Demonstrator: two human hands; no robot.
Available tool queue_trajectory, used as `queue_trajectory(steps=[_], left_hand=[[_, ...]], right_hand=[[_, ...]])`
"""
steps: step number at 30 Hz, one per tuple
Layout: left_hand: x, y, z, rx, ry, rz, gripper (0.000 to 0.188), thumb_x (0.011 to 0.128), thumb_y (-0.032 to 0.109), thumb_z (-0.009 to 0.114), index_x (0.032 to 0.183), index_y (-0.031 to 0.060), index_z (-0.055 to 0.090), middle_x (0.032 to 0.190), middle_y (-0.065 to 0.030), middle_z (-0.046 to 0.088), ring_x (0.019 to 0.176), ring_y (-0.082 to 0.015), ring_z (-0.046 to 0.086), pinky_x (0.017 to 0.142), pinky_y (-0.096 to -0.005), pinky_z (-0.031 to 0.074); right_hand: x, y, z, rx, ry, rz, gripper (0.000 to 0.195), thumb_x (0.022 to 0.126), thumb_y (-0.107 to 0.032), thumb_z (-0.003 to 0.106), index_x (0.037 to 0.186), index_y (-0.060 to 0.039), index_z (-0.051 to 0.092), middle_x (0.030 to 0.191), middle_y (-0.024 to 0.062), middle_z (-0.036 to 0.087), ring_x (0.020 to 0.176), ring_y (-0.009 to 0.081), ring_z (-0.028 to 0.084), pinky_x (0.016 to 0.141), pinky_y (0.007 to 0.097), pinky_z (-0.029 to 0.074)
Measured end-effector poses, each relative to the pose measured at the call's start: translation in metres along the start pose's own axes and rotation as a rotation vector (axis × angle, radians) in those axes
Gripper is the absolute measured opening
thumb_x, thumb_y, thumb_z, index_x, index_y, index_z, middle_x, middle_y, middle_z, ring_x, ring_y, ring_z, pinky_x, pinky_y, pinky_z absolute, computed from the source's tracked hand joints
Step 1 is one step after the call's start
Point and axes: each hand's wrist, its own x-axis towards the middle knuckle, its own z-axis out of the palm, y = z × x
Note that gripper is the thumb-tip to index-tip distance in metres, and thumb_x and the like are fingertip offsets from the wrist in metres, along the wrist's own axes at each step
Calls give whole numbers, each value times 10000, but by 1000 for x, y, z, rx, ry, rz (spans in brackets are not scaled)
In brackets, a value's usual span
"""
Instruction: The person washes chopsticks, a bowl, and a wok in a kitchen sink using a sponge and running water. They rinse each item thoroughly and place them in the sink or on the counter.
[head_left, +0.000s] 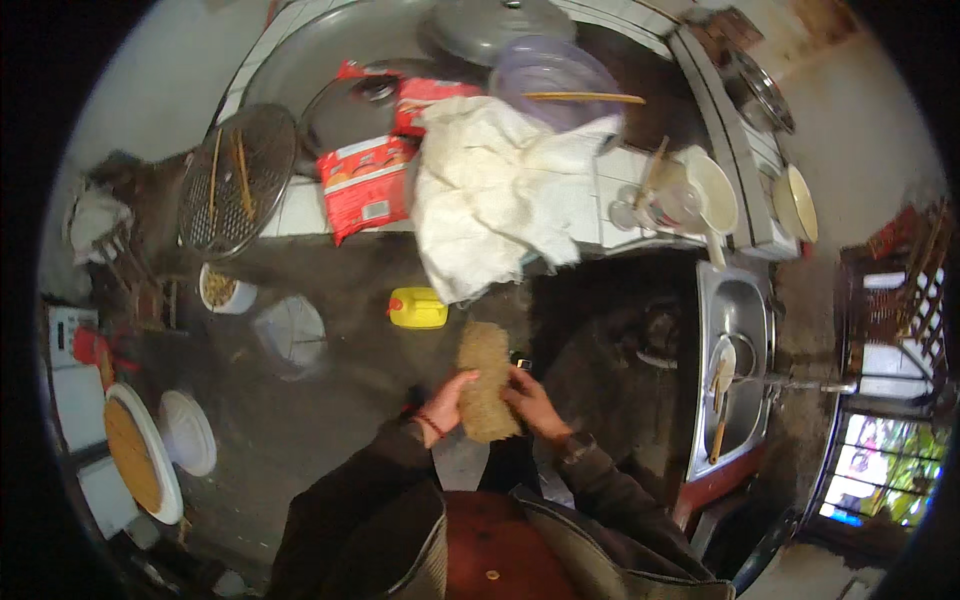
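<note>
A flat, brownish, fibrous slab (486, 382) is held upright between my two hands, over the floor in front of my body. My left hand (444, 403) grips its left edge and wears a red bracelet at the wrist. On the other side my right hand (534, 403) holds the slab's right edge. Just beyond the slab, a yellow plastic jug (420, 308) with a red cap lies on the floor. A white cloth (495, 187) hangs over the front edge of the tiled counter, beside red printed packets (367, 186) and a translucent purple basin (555, 82) with a stick across it.
A perforated metal steamer tray (238, 184) with sticks juts from the counter's left. A white bucket (227, 290) and a clear plastic bag (292, 336) stand on the floor. To the right is a steel sink (733, 300) with utensils. A round wooden board (133, 457) lies left.
</note>
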Motion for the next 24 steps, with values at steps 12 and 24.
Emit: queue_trajectory(steps=[12,24], left_hand=[[72,-17,-325,348,440,774,437,831,263,572,1212,71,478,1065,-76,568,981,-227,558,890,-372,440],[268,-9,-431,-952,-115,598,394,911,247,458,1267,78,435,1197,-120,509,1086,-279,487,1034,-445,292]], right_hand=[[263,75,64,-1201,-162,-417,228,852,-264,544,941,-67,615,797,177,612,724,331,607,638,404,466],[453,187,119,-1679,-387,-625,233,871,-232,463,825,-63,616,781,159,626,734,335,614,636,431,475]])
